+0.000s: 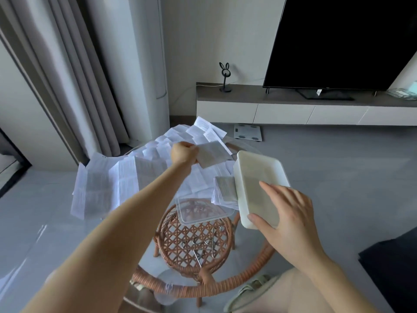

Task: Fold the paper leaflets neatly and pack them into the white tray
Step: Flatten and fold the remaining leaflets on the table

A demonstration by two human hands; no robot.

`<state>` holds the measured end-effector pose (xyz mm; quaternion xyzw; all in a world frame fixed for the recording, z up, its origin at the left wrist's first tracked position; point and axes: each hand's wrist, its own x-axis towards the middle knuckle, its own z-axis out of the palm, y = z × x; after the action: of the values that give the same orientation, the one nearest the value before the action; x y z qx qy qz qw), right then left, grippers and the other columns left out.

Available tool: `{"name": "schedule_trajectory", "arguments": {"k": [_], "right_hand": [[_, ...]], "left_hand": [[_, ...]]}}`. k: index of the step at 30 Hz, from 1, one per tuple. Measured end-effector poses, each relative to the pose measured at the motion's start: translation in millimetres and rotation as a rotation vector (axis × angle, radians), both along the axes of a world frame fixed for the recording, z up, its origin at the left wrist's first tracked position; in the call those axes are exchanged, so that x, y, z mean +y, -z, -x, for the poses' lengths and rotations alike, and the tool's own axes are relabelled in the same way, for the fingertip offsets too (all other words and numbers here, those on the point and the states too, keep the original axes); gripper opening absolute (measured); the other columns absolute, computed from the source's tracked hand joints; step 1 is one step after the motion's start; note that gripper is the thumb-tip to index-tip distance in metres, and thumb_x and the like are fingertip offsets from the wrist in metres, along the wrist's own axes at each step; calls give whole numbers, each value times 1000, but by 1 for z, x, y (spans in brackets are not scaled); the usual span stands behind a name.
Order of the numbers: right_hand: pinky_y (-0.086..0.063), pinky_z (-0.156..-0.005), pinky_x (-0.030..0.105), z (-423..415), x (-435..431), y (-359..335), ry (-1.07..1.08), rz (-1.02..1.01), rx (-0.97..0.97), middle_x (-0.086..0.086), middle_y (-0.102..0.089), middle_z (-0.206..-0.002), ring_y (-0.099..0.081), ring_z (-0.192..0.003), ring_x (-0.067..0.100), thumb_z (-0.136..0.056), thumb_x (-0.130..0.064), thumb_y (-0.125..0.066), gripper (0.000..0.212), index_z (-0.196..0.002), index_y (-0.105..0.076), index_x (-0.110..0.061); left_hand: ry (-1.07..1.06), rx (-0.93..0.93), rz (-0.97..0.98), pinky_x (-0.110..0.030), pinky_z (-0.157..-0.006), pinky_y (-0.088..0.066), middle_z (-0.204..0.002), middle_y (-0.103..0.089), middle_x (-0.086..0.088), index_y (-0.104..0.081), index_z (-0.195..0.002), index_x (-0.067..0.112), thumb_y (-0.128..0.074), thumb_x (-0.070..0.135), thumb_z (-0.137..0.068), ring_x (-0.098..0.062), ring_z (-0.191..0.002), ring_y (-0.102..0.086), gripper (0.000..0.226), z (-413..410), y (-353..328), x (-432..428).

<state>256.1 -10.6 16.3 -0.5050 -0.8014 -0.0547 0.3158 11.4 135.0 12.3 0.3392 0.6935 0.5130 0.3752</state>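
**Fig. 1. Dress and limbs of the seated person**

Both forearms are bare, as are the left hand (pixel 184 153) and right hand (pixel 291 213). Pale beige cloth (pixel 300 294) covers the right leg. The foot beside it wears a pale green sandal (pixel 239 299) with a strap.

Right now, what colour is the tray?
White. The tray shows best in the head view.
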Motion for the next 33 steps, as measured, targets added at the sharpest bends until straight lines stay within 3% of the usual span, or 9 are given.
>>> {"name": "schedule_trajectory", "arguments": {"k": [5,14,17,20,23,25,27,30,33], "right_hand": [[-30,-93,30,2,16,-2,-7,31,-8,-1,-62,-113,-48,-105,19,-79,-54,-51,61,-125,-59,-15],[-31,-89,31,19,36,-7,-29,-4,-40,-1,-63,-109,-48,-101,18,-79,-49,-51,55,-119,-63,-14],[-31,-88,31,28,35,-14,-48,-24,-27,-1,-64,-107,-49,-100,18,-80,-47,-51,50,-115,-65,-15],[-32,-90,31,49,29,-21,-105,-14,-4,-2,-63,-107,-52,-100,19,-82,-46,-49,45,-111,-67,-17],[-33,-90,31,85,23,-23,-201,21,6,-3,-64,-105,-56,-98,19,-83,-45,-49,41,-105,-70,-18],[-36,-90,31,113,20,-18,-259,78,1,-1,-66,-103,-60,-96,21,-83,-43,-51,39,-103,-71,-16],[-40,-93,34,137,20,-7,-294,152,-56,2,-67,-107,-61,-100,24,-83,-41,-56,39,-108,-70,-14],[-27,-108,36,167,20,12,-338,320,-178,5,-53,-134,-46,-125,25,-93,-39,-54,46,-133,-54,-16],[-17,-114,33,183,19,28,-354,379,-206,4,-39,-147,-33,-135,23,-94,-41,-52,57,-144,-37,-19]], "left_hand": [[160,94,165,-37,-76,-59,-74,-61,-9,-59,-70,8,-57,-1,-86,-24,-65,-62,19,-23,25,31],[458,624,263,-31,-74,-49,-86,-54,1,-59,-92,16,-53,36,-95,-20,-78,-53,21,-14,20,43],[372,565,202,-26,-63,-45,-80,-51,2,-57,-77,17,-48,23,-95,-17,-69,-48,21,11,14,32],[289,748,135,-27,-49,-29,-69,-52,-1,-54,-64,15,-44,14,-91,-18,-63,-45,29,50,2,-2],[308,1048,70,-31,-80,-41,-106,-64,-8,-72,-104,20,-61,27,-87,-28,-103,-55,21,90,-7,-56],[434,1294,210,-37,-106,-25,-137,-48,-7,-59,-128,34,-67,38,-81,-27,-129,-38,49,114,-7,-96],[476,1472,325,-48,-115,-4,-155,-22,-10,-38,-143,41,-67,43,-77,-29,-143,-15,72,132,-1,-126],[140,1359,391,-50,-113,-15,-153,-23,-16,-31,-147,33,-60,51,-83,-35,-140,-22,72,161,-2,-150],[-157,1027,454,-42,-83,-41,-121,-50,-21,-39,-133,12,-58,44,-89,-39,-109,-50,58,185,-11,-150]]}}
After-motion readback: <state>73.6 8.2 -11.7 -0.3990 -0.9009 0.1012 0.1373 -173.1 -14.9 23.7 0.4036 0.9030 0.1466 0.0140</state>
